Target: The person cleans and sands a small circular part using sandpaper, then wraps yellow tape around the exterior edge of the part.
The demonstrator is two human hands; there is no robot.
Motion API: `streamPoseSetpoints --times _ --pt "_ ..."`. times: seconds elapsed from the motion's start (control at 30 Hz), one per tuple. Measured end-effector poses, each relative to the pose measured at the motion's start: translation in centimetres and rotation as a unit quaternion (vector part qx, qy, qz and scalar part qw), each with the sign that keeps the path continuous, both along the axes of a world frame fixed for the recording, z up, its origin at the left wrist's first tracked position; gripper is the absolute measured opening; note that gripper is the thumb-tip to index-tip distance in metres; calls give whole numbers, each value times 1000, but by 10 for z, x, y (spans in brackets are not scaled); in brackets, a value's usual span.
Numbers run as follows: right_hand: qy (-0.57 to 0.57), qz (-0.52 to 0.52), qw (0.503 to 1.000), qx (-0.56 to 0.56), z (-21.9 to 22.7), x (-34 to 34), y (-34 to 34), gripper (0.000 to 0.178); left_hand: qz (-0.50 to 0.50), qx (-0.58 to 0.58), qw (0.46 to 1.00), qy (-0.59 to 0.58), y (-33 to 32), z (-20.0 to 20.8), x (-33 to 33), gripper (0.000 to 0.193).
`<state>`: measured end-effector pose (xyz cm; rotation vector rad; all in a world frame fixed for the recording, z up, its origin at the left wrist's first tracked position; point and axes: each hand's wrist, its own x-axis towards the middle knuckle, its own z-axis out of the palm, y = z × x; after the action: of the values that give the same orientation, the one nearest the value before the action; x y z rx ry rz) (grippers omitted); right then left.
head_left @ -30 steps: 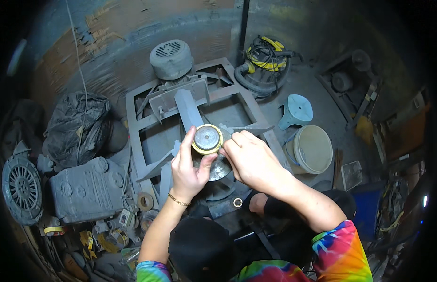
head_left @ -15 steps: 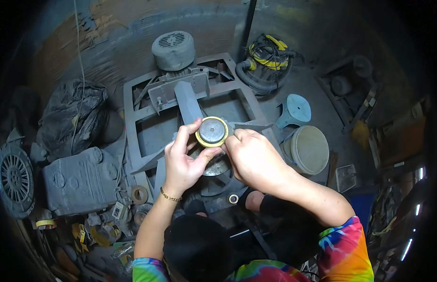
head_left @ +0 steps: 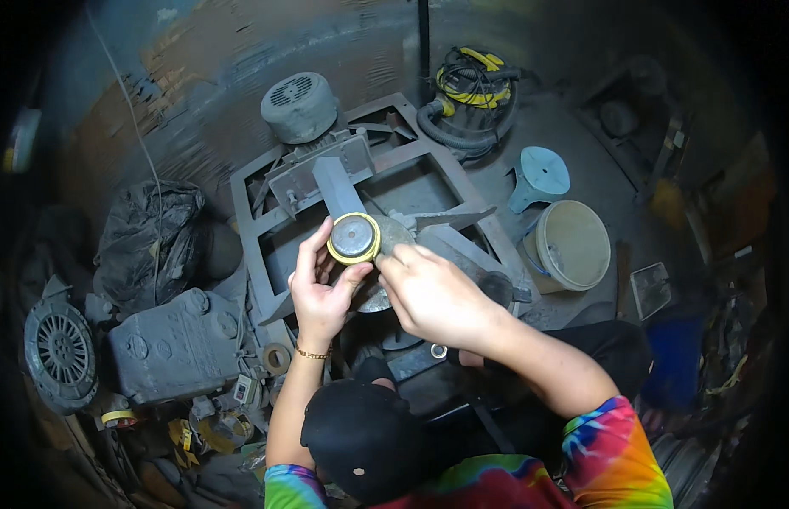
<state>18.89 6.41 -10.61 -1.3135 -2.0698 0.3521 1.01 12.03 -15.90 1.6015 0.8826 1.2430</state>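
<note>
My left hand (head_left: 320,297) holds up a round, dark grey metal piece (head_left: 355,236) with a small mark at its centre. Thumb and fingers grip it from opposite sides. A yellow band (head_left: 358,261) runs round its rim. At the lower right of that rim, my right hand (head_left: 437,293) is closed in a pinch against the edge; whatever lies between its fingertips is hidden. Beneath both hands is a dusty metal disc (head_left: 394,242), partly covered by them. A small metal ring (head_left: 439,350) sits below my right hand, near my feet.
Ahead stands a dusty steel frame (head_left: 445,182) bearing a motor (head_left: 299,109). A black and yellow vacuum cleaner (head_left: 471,97), a light blue stool (head_left: 543,174) and a pale bucket (head_left: 572,246) are at right. Left are a gearbox-like housing (head_left: 174,346) and a black bag (head_left: 144,242).
My view has shifted, so the surroundings sit differently in it. The left hand still holds the banded metal piece, and the right hand still pinches at its edge, now lower on the rim.
</note>
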Motion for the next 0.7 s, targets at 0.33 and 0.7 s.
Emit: streamPoseSetpoints --times 0.33,0.7 --pt "161 156 971 -85 -15 85 81 72 41 39 997 62 -3 4 5 71" --pt "192 414 849 -268 -35 47 149 90 68 58 986 141 -9 11 -6 80"
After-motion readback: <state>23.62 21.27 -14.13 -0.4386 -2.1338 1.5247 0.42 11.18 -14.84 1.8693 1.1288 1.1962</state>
